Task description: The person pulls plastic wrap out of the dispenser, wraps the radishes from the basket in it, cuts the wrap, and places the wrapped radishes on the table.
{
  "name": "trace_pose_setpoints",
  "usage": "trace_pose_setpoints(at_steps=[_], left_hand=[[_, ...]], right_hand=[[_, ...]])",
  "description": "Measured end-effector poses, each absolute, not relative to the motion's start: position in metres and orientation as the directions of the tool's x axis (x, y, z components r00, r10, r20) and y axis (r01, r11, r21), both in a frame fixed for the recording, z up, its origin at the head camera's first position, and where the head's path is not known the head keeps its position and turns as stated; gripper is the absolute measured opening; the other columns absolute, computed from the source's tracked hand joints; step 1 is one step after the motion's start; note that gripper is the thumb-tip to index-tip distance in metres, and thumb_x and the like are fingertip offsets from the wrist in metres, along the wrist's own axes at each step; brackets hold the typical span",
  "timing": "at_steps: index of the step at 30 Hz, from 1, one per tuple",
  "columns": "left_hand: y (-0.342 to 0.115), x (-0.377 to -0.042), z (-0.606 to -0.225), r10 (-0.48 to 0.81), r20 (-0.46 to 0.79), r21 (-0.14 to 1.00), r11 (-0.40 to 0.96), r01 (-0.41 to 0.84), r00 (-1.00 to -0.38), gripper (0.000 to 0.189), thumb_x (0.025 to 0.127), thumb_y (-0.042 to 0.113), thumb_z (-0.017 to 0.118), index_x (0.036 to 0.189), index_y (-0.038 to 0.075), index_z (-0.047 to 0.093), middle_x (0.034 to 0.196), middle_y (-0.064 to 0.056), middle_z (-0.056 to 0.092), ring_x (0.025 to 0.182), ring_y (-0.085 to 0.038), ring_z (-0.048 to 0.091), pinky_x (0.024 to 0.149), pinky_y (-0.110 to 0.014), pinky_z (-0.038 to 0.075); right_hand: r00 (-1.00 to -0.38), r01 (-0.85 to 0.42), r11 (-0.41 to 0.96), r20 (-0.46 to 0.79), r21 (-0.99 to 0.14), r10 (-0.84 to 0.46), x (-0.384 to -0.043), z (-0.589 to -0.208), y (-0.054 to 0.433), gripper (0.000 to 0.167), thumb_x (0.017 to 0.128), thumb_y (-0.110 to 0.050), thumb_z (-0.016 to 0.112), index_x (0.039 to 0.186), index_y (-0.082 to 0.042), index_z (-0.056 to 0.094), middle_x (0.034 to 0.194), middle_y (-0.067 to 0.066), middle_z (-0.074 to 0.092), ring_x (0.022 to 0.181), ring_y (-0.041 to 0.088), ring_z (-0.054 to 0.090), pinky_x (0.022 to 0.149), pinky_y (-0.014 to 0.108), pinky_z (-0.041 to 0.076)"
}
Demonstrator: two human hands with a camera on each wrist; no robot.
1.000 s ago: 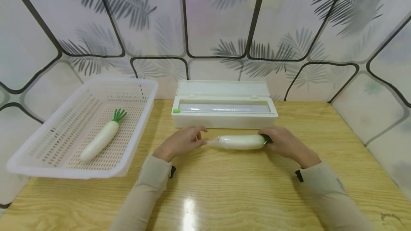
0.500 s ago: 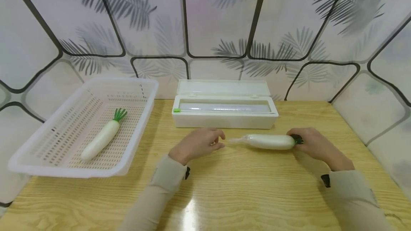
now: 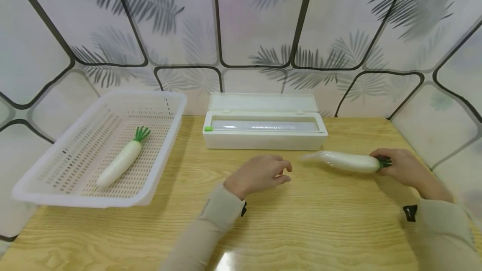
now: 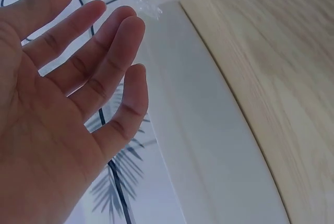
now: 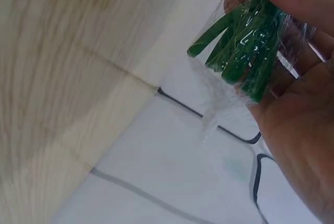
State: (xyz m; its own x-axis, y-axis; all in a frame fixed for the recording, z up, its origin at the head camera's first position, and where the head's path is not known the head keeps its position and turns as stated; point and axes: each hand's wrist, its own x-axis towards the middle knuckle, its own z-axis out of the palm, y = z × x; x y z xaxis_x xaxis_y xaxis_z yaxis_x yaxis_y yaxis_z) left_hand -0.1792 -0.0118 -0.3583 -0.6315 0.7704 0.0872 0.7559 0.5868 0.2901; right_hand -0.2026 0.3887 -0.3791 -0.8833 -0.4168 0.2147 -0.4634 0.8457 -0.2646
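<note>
A white radish wrapped in clear plastic film lies level at the right, its twisted film end pointing left. My right hand grips it by the green stem end; in the right wrist view the green stems show under crinkled film between thumb and fingers. My left hand hovers over the middle of the table, apart from the radish, with its fingers loosely bent and nothing in them. In the left wrist view its palm and spread fingers are bare.
Behind the hands stands a white cling film dispenser with its lid raised and a film roll inside. At the left a white perforated basket holds an unwrapped radish. A patterned wall closes off the table's back.
The right hand has carried the wrapped radish to the right. The left hand has let go of the twisted film end and moved right too, staying behind it.
</note>
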Motion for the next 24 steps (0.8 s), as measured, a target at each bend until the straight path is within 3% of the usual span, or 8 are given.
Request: trace_pose_setpoints(at_steps=[7,17,24], left_hand=[[0.004,-0.174,-0.365,0.786,0.062,0.283,0.577,0.766,-0.615,0.026,0.103,0.027,0.062,0.123,0.012,0.070,0.116,0.001,0.069,0.088,-0.004,0.062,0.079,-0.014,0.048],[0.018,-0.171,-0.367,0.813,0.078,0.269,0.540,0.798,-0.577,0.023,0.103,0.026,0.064,0.119,0.012,0.072,0.114,0.001,0.071,0.087,-0.003,0.063,0.078,-0.013,0.048],[0.027,-0.168,-0.369,0.824,0.074,0.259,0.528,0.809,-0.562,0.022,0.103,0.027,0.063,0.118,0.013,0.072,0.116,0.002,0.071,0.089,-0.002,0.063,0.079,-0.012,0.047]], right_hand=[[-0.923,-0.376,0.888,0.189,-0.264,-0.335,-0.203,-0.378,0.410,0.039,0.070,0.005,0.087,0.103,0.012,0.067,0.091,0.026,0.071,0.085,0.048,0.066,0.074,0.063,0.051],[-0.972,-0.236,0.929,0.087,-0.285,-0.220,-0.204,-0.380,0.429,0.042,0.074,-0.002,0.084,0.104,0.018,0.063,0.089,0.028,0.069,0.085,0.050,0.063,0.075,0.064,0.049],[-0.990,-0.137,0.948,-0.005,-0.288,-0.144,-0.206,-0.380,0.434,0.045,0.080,-0.008,0.080,0.105,0.022,0.059,0.095,0.037,0.064,0.086,0.054,0.060,0.073,0.063,0.048]])
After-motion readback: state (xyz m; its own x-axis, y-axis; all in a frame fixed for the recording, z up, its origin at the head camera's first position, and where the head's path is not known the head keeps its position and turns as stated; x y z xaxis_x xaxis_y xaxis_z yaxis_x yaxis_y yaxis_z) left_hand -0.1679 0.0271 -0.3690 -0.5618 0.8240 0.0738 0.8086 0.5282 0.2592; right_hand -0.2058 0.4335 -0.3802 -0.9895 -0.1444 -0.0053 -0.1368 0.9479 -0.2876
